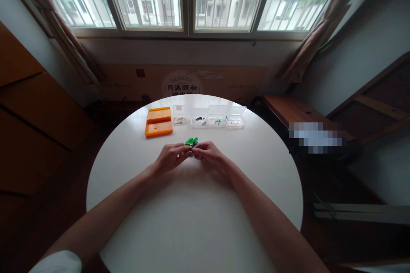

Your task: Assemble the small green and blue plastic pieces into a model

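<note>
Near the middle of the white round table (192, 222), both hands meet around a small green and blue cluster of what look like toy building bricks (191, 141). My left hand (173, 155) is closed on its left side, thumb and fingers gripping it. From the right, my right hand (208, 152) is closed in a pinch, its fingertips touching the cluster. Whatever sits between those right fingertips is too small to make out. The lower part of the cluster is largely covered by my fingers.
Behind my hands stand an orange tray (158, 127) and a row of clear plastic boxes with raised lids: one with pale pieces (180, 121), others with dark (200, 119) and green pieces (218, 122). A wooden bench (297, 113) is at the right, under the window wall.
</note>
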Action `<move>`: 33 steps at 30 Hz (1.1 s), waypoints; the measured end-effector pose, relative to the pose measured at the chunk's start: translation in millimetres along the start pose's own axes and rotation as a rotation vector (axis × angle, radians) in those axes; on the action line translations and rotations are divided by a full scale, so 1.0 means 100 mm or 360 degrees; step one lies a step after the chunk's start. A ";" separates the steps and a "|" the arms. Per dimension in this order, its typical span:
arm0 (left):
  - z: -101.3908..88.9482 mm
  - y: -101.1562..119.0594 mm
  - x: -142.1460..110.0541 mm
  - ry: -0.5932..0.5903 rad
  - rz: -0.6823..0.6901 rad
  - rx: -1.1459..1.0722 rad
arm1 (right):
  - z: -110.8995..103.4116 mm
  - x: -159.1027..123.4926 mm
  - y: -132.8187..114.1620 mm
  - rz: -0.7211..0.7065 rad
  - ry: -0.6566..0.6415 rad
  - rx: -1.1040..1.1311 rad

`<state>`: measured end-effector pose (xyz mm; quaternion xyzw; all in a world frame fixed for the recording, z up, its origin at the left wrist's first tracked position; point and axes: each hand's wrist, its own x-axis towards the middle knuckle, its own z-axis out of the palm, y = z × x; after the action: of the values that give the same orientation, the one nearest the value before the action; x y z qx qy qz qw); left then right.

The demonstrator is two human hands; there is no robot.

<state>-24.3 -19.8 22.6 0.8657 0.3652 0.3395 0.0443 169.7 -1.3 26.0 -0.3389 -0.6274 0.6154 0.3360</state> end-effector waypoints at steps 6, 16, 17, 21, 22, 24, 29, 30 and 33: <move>0.00 0.00 0.00 0.0005 -0.0003 -0.0003 | -0.01 0.01 0.01 -0.0016 -0.0013 0.0022; -0.01 0.00 0.00 0.0014 0.0014 0.0024 | -0.01 0.02 0.03 0.0002 0.0014 0.0037; -0.01 0.00 0.00 0.0014 0.0014 0.0026 | -0.01 0.02 0.04 0.0007 0.0012 0.0044; -0.01 0.01 0.00 -0.0008 -0.0002 0.0028 | -0.02 0.02 0.04 0.0009 0.0000 0.0060; -0.01 0.01 0.00 -0.0011 -0.0007 0.0028 | -0.02 0.02 0.04 0.0009 0.0001 0.0058; -0.01 0.01 0.00 -0.0002 -0.0010 0.0030 | -0.02 0.02 0.03 0.0008 0.0003 0.0051; 0.01 -0.01 0.00 0.0039 0.0021 0.0034 | -0.02 0.01 0.02 0.0016 0.0021 0.0052; 0.01 -0.02 0.00 0.0045 0.0030 0.0033 | -0.02 0.01 0.03 0.0024 0.0022 0.0054; 0.01 -0.02 0.00 0.0060 0.0052 0.0020 | -0.02 0.01 0.03 0.0044 0.0009 0.0052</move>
<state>-25.2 -18.1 21.0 0.8652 0.3541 0.3541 0.0264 171.0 1.1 22.6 -0.3437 -0.6116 0.6291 0.3347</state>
